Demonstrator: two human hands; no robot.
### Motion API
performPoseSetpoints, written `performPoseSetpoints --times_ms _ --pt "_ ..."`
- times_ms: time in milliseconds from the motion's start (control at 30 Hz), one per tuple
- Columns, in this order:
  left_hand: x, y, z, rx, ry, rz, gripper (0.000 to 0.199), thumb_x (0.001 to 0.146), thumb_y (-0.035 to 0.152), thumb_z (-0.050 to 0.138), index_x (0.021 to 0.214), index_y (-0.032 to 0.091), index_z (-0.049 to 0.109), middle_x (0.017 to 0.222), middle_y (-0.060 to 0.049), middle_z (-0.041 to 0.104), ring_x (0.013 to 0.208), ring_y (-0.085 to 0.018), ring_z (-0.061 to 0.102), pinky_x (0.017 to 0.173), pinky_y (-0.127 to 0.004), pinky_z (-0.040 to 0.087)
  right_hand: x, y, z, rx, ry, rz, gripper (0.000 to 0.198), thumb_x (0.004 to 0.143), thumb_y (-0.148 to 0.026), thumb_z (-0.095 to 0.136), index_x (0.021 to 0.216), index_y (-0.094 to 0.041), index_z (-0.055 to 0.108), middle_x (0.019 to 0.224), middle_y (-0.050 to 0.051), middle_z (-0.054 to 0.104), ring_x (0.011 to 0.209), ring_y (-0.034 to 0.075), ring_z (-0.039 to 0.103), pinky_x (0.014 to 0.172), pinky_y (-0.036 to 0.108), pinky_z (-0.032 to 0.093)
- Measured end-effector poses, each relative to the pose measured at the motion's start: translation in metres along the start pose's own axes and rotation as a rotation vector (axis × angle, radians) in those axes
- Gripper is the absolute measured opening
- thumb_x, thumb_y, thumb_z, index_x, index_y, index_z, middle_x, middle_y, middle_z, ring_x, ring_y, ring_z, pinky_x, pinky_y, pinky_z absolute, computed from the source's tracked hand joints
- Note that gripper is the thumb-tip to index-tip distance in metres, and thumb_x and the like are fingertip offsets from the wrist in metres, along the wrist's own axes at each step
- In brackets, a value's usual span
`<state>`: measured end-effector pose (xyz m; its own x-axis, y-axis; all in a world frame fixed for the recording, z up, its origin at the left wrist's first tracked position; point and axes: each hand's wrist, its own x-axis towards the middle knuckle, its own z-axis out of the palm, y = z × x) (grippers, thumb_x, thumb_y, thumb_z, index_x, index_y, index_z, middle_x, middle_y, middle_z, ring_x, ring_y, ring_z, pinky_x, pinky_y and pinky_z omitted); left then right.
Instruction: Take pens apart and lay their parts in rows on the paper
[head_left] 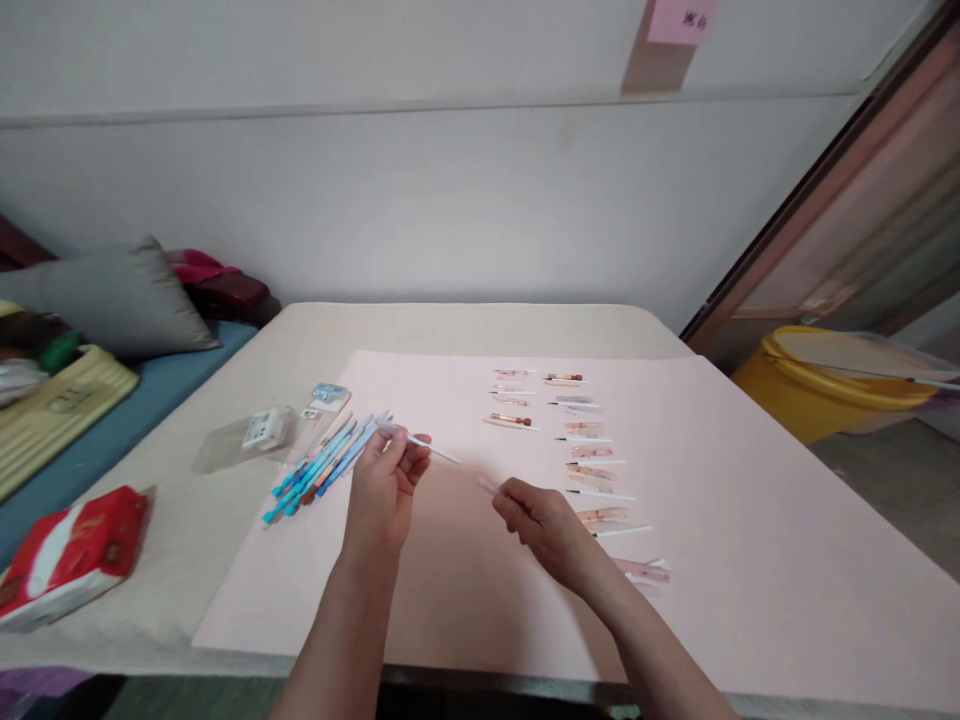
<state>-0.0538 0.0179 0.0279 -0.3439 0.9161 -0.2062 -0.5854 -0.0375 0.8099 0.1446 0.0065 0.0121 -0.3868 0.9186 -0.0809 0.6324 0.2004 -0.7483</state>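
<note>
My left hand (394, 465) pinches a slim white stick, like a pen refill (442, 453), which points right and slightly down. Its fingers are closed, and part of what they hold is hidden. Closed as well, my right hand (536, 515) grips a small pale, see-through tube (487, 484) that shows only at the fingertips. The two hands are apart, above the pink sheet (450, 600). Close to my left hand lies a bunch of blue, white and orange pens (322, 465). Right of centre, pen parts (592, 453) and thin white refills (600, 493) with dark tips are laid out in rows.
Clear plastic packaging (247, 440) lies left of the pens. A red tissue pack (75, 550) sits at the table's left edge. The white wall (480, 210) rises behind the table. A yellow bin (817, 385) stands on the right, a grey cushion (120, 300) on the left.
</note>
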Motion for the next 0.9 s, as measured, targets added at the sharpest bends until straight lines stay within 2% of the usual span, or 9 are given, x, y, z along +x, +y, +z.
performPoseSetpoints --times_ms 100,200,300,400,500,633,700,767,900 --pt "0.003 0.003 -0.003 -0.023 0.032 0.002 0.019 0.073 0.022 0.068 0.085 0.015 0.055 0.077 -0.004 0.066 0.06 -0.008 0.061 0.058 -0.018 0.05 0.005 0.009 0.014 -0.374 0.054 -0.004 0.023 0.091 -0.029 0.041 0.079 -0.019 0.058 0.079 0.004 0.059 0.069 0.016 0.054 0.058 0.026 0.032" --pt "0.0 -0.002 -0.001 -0.036 0.01 -0.046 0.019 0.072 0.021 0.069 0.084 0.014 0.055 0.077 -0.005 0.066 0.059 -0.008 0.061 0.058 -0.018 0.051 0.009 0.012 0.036 -0.679 0.031 -0.023 0.018 0.089 -0.023 0.045 0.086 -0.018 0.061 0.089 0.01 0.059 0.082 0.021 0.056 0.065 0.03 0.035" --pt "-0.006 -0.011 0.005 -0.036 -0.042 -0.099 0.019 0.072 0.023 0.069 0.082 0.014 0.056 0.079 -0.006 0.067 0.061 -0.008 0.061 0.059 -0.018 0.051 0.012 0.013 0.052 -0.748 -0.022 -0.064 0.019 0.09 -0.021 0.043 0.089 -0.017 0.062 0.09 0.011 0.059 0.086 0.023 0.056 0.069 0.033 0.038" --pt "-0.011 -0.017 0.009 -0.025 -0.083 -0.129 0.019 0.073 0.026 0.068 0.081 0.014 0.056 0.081 -0.007 0.067 0.062 -0.009 0.061 0.06 -0.019 0.05 0.015 0.014 0.053 -0.729 -0.04 -0.064 0.019 0.089 -0.02 0.044 0.089 -0.017 0.063 0.09 0.011 0.061 0.086 0.024 0.057 0.071 0.034 0.038" --pt "-0.014 -0.02 0.011 0.004 -0.097 -0.134 0.02 0.074 0.028 0.067 0.08 0.014 0.055 0.083 -0.009 0.067 0.063 -0.009 0.06 0.06 -0.019 0.05 0.015 0.012 0.039 -0.627 0.031 -0.027 0.019 0.087 -0.018 0.044 0.091 -0.017 0.063 0.091 0.01 0.063 0.084 0.023 0.058 0.072 0.033 0.038" --pt "-0.018 -0.023 0.014 0.04 -0.119 -0.134 0.02 0.077 0.031 0.065 0.083 0.014 0.056 0.088 -0.01 0.067 0.066 -0.009 0.06 0.063 -0.02 0.049 0.011 0.002 0.016 -0.169 0.333 0.013 0.023 0.093 -0.029 0.038 0.099 -0.021 0.058 0.093 0.006 0.064 0.082 0.019 0.059 0.071 0.029 0.039" --pt "-0.021 -0.025 0.016 0.04 -0.14 -0.151 0.02 0.077 0.032 0.064 0.085 0.015 0.057 0.089 -0.009 0.067 0.068 -0.01 0.06 0.065 -0.021 0.049 0.008 -0.005 0.011 0.111 0.313 -0.02 0.023 0.093 -0.036 0.038 0.097 -0.021 0.056 0.086 0.003 0.064 0.077 0.016 0.059 0.068 0.026 0.041" --pt "-0.024 -0.028 0.019 0.037 -0.16 -0.163 0.021 0.077 0.032 0.064 0.085 0.015 0.057 0.09 -0.009 0.066 0.069 -0.01 0.06 0.067 -0.022 0.049 0.004 -0.009 0.012 0.282 0.239 -0.041 0.021 0.091 -0.037 0.042 0.094 -0.021 0.056 0.077 0.001 0.063 0.069 0.014 0.058 0.063 0.024 0.042" --pt "-0.027 -0.029 0.021 0.026 -0.194 -0.163 0.019 0.078 0.031 0.064 0.085 0.015 0.057 0.09 -0.009 0.065 0.07 -0.009 0.058 0.068 -0.022 0.048 0.002 -0.011 0.016 0.321 0.262 -0.011 0.016 0.088 -0.031 0.047 0.089 -0.02 0.058 0.064 -0.002 0.058 0.057 0.012 0.054 0.058 0.022 0.041"
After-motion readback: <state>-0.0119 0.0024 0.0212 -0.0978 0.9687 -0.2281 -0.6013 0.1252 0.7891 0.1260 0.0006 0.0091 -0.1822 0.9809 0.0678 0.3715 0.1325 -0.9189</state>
